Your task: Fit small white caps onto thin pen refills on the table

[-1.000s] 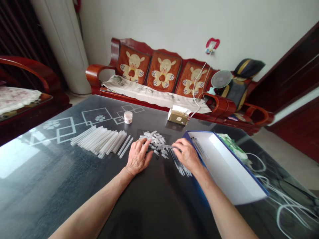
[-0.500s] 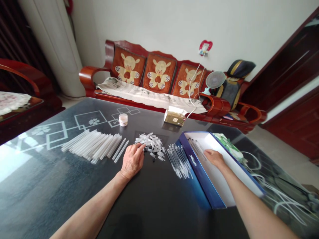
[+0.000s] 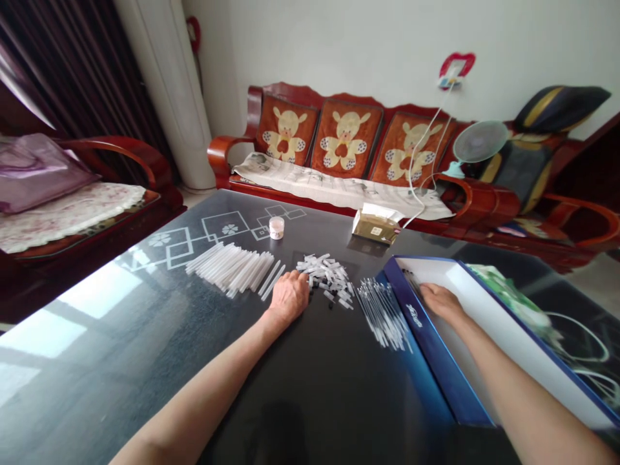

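Note:
My left hand (image 3: 290, 292) rests on the dark table with its fingers curled, their tips largely hidden. It is beside a heap of small whitish pen caps (image 3: 329, 274) and black bits. Just left of it lie clear white pen barrels (image 3: 235, 268), most in a row and a couple apart. My right hand (image 3: 440, 300) reaches inside a long blue box (image 3: 426, 349) with a white interior. Its fingers are drawn together at the lower ends of a few slim pens (image 3: 411, 281); what they grip is hidden. Between the hands lies a bundle of thin pen refills (image 3: 382, 313).
A small white tub (image 3: 276, 228) and a tissue pack (image 3: 376, 223) stand toward the back of the table (image 3: 310, 374). Right of the box lie a green-and-white packet (image 3: 513, 297) and pale cables (image 3: 591, 336). Behind is a wooden sofa (image 3: 232, 145) with a fan (image 3: 479, 142).
The view has swung left, so the scene sits further right. My right hand has moved up the box toward the pens' dark ends. My left hand stays beside the caps, fingers more curled.

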### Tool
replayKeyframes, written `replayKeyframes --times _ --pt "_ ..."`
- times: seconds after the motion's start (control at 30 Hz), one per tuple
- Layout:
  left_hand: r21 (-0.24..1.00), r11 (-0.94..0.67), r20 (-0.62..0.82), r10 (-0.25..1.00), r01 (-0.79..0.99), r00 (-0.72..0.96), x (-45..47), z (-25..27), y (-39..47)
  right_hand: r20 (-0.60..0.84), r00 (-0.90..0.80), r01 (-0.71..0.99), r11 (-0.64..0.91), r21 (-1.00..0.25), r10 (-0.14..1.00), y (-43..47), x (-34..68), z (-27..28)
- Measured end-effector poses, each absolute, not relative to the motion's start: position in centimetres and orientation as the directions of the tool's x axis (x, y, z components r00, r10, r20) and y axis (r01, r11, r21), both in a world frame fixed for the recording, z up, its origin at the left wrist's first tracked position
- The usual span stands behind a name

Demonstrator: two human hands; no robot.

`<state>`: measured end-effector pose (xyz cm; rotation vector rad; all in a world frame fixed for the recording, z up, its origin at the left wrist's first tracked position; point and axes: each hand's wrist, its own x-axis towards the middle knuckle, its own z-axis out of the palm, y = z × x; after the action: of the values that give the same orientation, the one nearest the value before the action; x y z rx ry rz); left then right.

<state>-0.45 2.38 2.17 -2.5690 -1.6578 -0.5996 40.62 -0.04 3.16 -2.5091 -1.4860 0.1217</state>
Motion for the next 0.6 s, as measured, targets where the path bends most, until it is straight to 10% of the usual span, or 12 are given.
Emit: replayKeyframes --times 0.27,0.6 --pt "0.103 -0.241 -0.047 0.968 0.965 0.246 -4.6 5.7 6.9 0.3 0.477 0.834 -0.318 -0.451 0.826 -2.0 37.1 6.9" --pt "0.117 -0.252 -0.08 0.962 0.961 0.262 -3.2 4.4 7.4 0.573 0.104 0.8 0.273 -0.534 0.813 -7.2 22.4 3.7"
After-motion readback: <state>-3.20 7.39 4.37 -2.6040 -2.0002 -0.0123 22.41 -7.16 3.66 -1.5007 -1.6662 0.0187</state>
